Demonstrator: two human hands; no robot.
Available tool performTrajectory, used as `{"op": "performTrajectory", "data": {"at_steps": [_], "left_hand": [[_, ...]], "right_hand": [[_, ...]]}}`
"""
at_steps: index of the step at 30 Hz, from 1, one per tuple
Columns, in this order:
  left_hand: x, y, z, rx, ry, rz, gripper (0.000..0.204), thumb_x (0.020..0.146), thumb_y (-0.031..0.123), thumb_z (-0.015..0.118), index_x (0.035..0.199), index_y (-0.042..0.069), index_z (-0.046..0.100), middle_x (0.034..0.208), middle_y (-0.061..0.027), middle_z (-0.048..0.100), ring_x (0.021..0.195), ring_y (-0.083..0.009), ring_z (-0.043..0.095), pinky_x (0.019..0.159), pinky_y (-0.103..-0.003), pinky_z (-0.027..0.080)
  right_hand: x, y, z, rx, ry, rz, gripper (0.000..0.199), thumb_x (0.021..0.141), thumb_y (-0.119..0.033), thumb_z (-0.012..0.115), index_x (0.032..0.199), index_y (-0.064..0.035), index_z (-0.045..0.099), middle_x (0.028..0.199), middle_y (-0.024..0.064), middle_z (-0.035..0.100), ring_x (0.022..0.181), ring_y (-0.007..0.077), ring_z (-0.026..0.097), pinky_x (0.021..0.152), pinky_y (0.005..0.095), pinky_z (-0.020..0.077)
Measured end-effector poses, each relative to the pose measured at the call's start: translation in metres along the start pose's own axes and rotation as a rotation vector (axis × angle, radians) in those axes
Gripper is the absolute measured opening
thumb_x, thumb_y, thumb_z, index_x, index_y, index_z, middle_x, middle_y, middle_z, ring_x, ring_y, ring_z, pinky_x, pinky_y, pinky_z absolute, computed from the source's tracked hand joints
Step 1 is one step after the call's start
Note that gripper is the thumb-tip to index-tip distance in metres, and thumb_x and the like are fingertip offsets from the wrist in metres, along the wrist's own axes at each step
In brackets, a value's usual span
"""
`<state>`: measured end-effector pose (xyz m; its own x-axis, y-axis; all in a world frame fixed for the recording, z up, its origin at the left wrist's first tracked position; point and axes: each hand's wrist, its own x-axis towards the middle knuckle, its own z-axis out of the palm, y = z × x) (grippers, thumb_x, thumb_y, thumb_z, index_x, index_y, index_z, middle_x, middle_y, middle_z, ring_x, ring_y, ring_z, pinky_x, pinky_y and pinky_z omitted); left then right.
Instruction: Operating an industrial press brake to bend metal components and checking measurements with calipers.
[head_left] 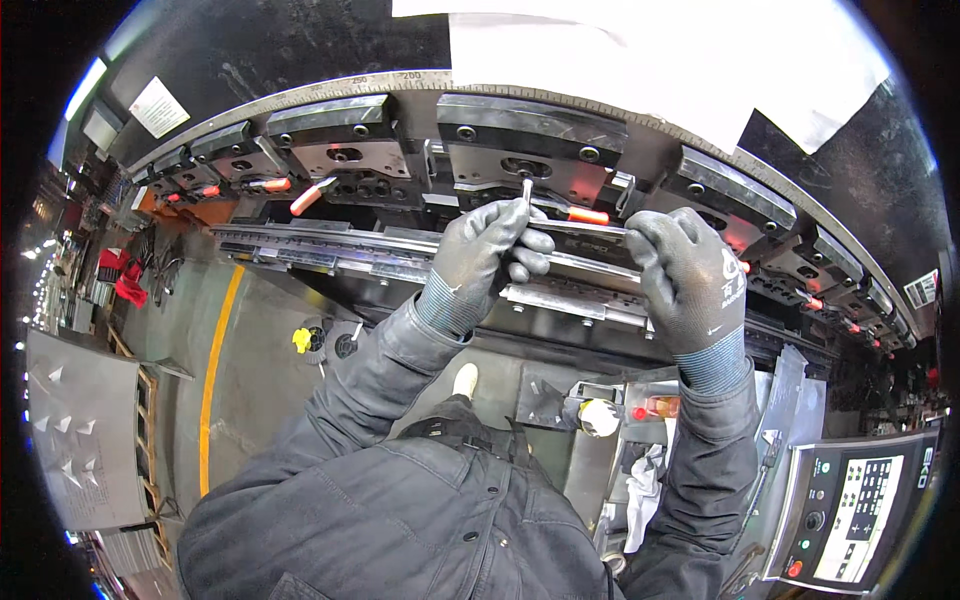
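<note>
Both of my hands wear dark grey work gloves. An L-shaped hex key [585,228] spans the gap between them. My left hand [482,252] pinches it near its bend, the short leg pointing up toward a bolt in the slot of the middle clamp [525,165]. Whether the tip sits in the bolt I cannot tell. My right hand [688,275] is closed around the far end of the long leg. Just behind the key lies an orange-red handle [587,215] on the clamp. Below my hands runs the long steel lower tool rail [590,270].
More clamps with red handles [312,197] line the machine's curved-looking beam. White sheets [640,60] hang above. A control panel [850,515] stands at the lower right, near a cart with a bottle [662,406] and a white rag [645,490]. A foot pedal [312,340] rests on the floor at left.
</note>
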<state>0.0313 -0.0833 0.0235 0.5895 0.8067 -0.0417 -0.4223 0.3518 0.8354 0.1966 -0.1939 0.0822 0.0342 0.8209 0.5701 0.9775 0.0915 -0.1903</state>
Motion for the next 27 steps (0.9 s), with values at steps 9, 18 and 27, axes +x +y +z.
{"op": "performTrajectory", "data": {"at_steps": [9, 18, 27], "left_hand": [[0.006, 0.002, -0.003, -0.159, -0.076, -0.062, 0.013, 0.091, 0.019, 0.05, 0.088, 0.006, 0.05, 0.066, -0.0041, 0.055, 0.048, -0.0054, 0.049, 0.037, -0.012, 0.035], [0.014, -0.01, -0.005, -0.635, -0.181, -0.218, 0.015, 0.091, 0.018, 0.051, 0.09, 0.003, 0.049, 0.07, -0.0065, 0.057, 0.047, -0.004, 0.049, 0.035, -0.011, 0.035], [0.009, -0.001, 0.014, -0.477, 0.017, -0.147, 0.019, 0.09, 0.019, 0.054, 0.086, 0.0, 0.053, 0.065, -0.0068, 0.058, 0.045, -0.0035, 0.05, 0.032, -0.011, 0.033]], "right_hand": [[0.022, -0.003, -0.006, -0.039, 0.047, -0.102, 0.004, 0.079, -0.014, 0.058, 0.083, -0.0133, 0.055, 0.07, 0.0014, 0.048, 0.057, 0.0152, 0.048, 0.05, 0.0272, 0.0422], [0.077, -0.026, -0.024, -0.442, -0.014, -0.474, 0.012, 0.081, -0.02, 0.057, 0.089, -0.011, 0.06, 0.074, 0.0026, 0.051, 0.059, 0.0153, 0.049, 0.05, 0.0263, 0.0413], [0.034, 0.021, -0.015, -0.415, 0.037, -0.435, 0.008, 0.078, -0.014, 0.061, 0.084, -0.0165, 0.057, 0.076, -0.0001, 0.057, 0.062, 0.0145, 0.055, 0.054, 0.0258, 0.049]]}}
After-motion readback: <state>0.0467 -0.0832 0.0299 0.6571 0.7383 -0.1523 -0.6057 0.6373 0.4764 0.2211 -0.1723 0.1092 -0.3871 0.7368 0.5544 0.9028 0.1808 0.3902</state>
